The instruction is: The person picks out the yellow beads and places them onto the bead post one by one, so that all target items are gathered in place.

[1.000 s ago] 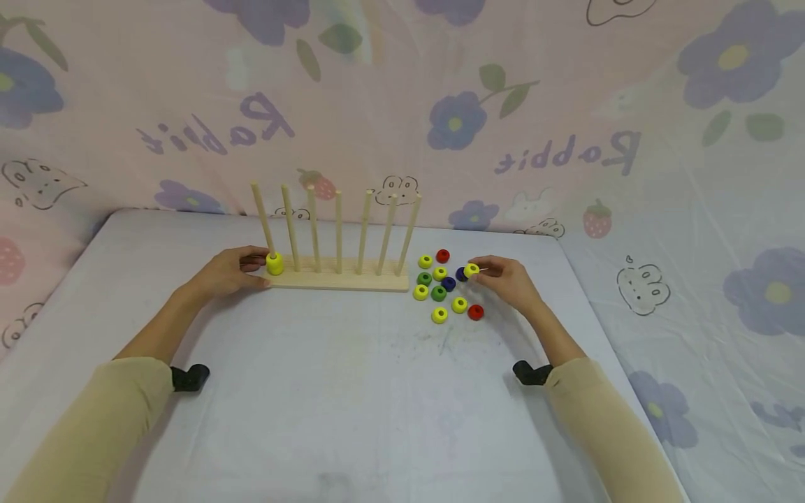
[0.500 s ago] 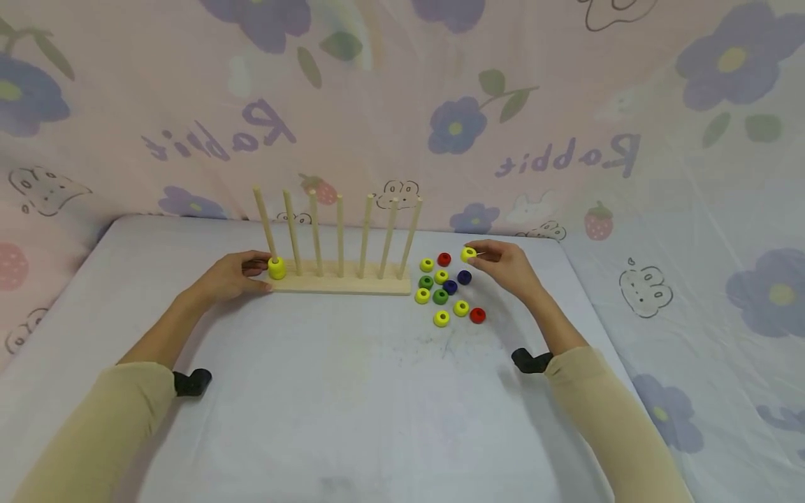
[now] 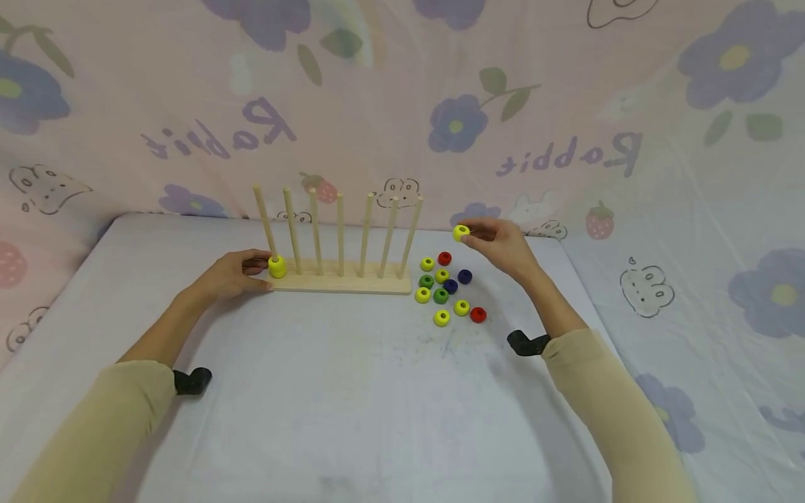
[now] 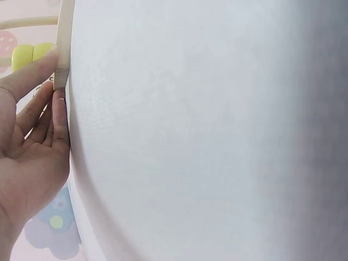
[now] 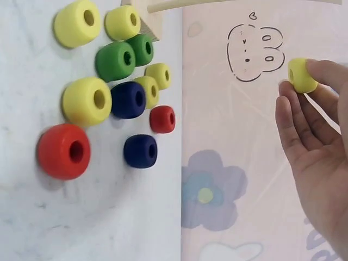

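Observation:
A wooden peg stand (image 3: pixel 352 285) with a row of upright pegs sits on the table. Two yellow beads (image 4: pixel 32 56) are stacked at the bottom of its leftmost peg. My left hand (image 3: pixel 229 276) holds the left end of the base, thumb at the front and fingers at the end, as the left wrist view shows. Between thumb and index finger my right hand (image 3: pixel 503 244) pinches a yellow bead (image 5: pixel 302 75), raised above the table behind the loose beads. The bead's hole shows; the right hand's other fingers are loosely extended.
Right of the stand lie several loose beads: yellow ones (image 3: pixel 442 318), two green (image 5: pixel 115 61), two dark blue (image 5: pixel 141 151) and two red (image 5: pixel 64 151). A white cloth covers the table (image 3: pixel 327 405). Behind it hangs a patterned curtain (image 3: pixel 377 91).
My right hand has lifted the yellow bead up and away from beside the dark blue bead, shifting slightly left. The left hand stays on the stand.

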Demonstrator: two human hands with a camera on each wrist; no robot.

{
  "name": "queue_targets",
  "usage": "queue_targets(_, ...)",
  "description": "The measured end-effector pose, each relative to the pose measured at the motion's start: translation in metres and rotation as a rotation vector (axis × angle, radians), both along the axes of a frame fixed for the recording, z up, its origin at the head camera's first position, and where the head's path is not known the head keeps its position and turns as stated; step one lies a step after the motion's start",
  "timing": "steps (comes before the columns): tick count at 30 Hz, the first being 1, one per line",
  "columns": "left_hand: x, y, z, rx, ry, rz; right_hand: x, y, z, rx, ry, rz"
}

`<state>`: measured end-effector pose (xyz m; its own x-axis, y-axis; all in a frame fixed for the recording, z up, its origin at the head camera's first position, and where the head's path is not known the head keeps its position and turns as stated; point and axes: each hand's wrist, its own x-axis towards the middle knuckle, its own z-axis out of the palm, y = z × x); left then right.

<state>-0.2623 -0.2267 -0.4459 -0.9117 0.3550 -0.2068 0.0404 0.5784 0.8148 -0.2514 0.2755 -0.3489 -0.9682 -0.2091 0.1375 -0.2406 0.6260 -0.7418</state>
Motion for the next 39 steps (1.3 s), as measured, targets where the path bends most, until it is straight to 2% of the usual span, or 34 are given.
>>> queue_targets(13,-0.001,0.001,-0.001,0.004,0.001,-0.007,-0.009,-0.022,0.033,-0.015,0.134,0.072)
queue_targets(24,-0.001,-0.003,-0.002,-0.003,-0.013,-0.012,-0.018,-0.045,0.058,-0.001,0.193,0.111)
queue_targets(32,0.001,-0.005,-0.002,-0.002,-0.015,-0.008,-0.024,-0.059,0.069,0.023,0.222,0.113)
queue_targets(39,0.001,-0.002,-0.002,0.006,-0.012,-0.011,-0.027,-0.07,0.076,0.016,0.237,0.165)
